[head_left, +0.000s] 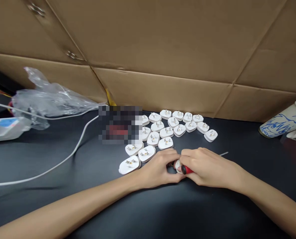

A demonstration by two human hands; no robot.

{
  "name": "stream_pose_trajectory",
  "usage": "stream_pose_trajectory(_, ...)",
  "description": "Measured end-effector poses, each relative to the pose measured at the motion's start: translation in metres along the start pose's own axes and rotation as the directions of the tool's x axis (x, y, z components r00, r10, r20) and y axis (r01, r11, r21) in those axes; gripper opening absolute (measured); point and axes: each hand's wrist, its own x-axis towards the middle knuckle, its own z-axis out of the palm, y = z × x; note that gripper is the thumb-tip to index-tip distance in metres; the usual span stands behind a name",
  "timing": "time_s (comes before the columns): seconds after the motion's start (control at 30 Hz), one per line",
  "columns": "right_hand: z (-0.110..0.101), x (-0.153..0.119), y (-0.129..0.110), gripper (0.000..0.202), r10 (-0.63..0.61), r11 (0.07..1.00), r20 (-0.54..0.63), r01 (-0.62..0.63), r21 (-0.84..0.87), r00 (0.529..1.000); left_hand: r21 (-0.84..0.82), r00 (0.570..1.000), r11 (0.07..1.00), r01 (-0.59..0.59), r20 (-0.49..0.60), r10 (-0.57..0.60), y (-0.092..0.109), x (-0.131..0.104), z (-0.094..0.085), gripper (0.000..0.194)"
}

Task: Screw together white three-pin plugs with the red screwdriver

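Note:
Low in the middle, my left hand [161,167] is closed around a small white plug part [178,166], mostly hidden by the fingers. Pressed up against it is my right hand [204,166], wrapped round a screwdriver [187,170] with a red and black handle. The handle end points toward the plug part, and the thin metal shaft sticks out past the right hand's far side. Fingertips of both hands meet at the plug part. Just beyond the hands lie several white plugs [165,142], pins facing up, in loose rows; the nearest plug [129,165] rests by my left wrist.
A brown cardboard wall [162,86] closes off the back of the black table [93,199]. On the left are a clear plastic bag [55,101], a white cable [73,152] and a white tray-like object [8,132]. A paper coffee cup [282,124] leans at right. A blurred patch hides something.

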Motion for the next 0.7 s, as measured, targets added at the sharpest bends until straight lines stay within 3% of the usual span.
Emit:
stream_pose_trajectory(0.37,-0.003,0.002,0.001,0.014,-0.009,0.998,0.011,0.008,0.065,1.0,0.033,1.0,0.999,0.013,0.016,-0.013,-0.001,-0.001,0.0,0.014)
stream_pose_trajectory(0.7,-0.025,-0.008,0.017,0.014,0.058,0.99,0.042,-0.063,0.124,0.997,0.009,0.997,0.999,0.05,0.05,-0.051,0.003,0.001,-0.004,0.016)
